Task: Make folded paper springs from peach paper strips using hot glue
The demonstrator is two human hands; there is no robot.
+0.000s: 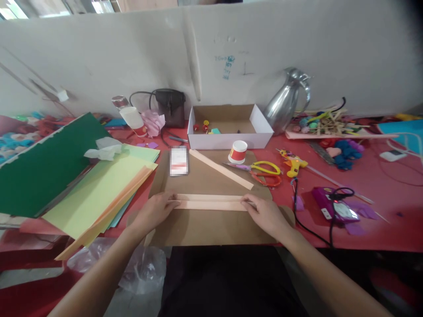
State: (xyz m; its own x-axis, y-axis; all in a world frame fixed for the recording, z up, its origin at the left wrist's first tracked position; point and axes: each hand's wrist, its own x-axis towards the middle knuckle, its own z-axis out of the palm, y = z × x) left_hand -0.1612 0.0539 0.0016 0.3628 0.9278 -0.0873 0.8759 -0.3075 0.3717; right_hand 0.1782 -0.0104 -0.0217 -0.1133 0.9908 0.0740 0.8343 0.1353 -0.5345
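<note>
A long, pale orange paper strip (pixel 211 204) lies across the brown cardboard (pixel 211 231), with a lengthwise crease or fold along it. My left hand (pixel 161 209) pinches its left end, and at the right end my right hand (pixel 262 211) pinches it too. Between them a thin line runs along the strip; I cannot tell whether it is a fold or a thin stick. Just beyond, a second paper strip (pixel 221 169) lies slanted on the cardboard. Scissors (pixel 264 171) with yellow and orange handles rest near a small red and white paper cup (pixel 238 152).
A white box (pixel 229 141) with small items stands at the back, beside a steel jug (pixel 284 103). Colored paper sheets (pixel 105 185) and a green board (pixel 56 163) are at left. A yellow glue gun (pixel 295 166) and a corded purple device (pixel 335 204) lie at right.
</note>
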